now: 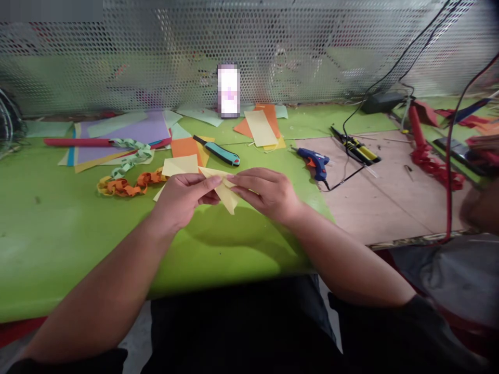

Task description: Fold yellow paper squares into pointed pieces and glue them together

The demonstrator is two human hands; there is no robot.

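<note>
Both hands meet over the green table, pinching one piece of folded yellow paper (226, 199). The thumb and fingers of my left hand (187, 195) press on its left part. My right hand (268, 189) grips its upper right edge with the fingertips. A pointed flap of the paper hangs down between the hands. Just behind the left hand lie a pale yellow sheet (180, 165) and a teal utility knife (222, 152). Left of that hand rests a paper chain (128, 187) of orange, yellow and light green links.
A blue glue gun (317, 162) and a black-and-yellow tool (362, 150) lie to the right, with cords nearby. Coloured sheets (128, 129) and a red stick (78, 142) lie at the back left. A lit phone (228, 91) leans against the perforated metal screen (156, 62). Another person sits at the right.
</note>
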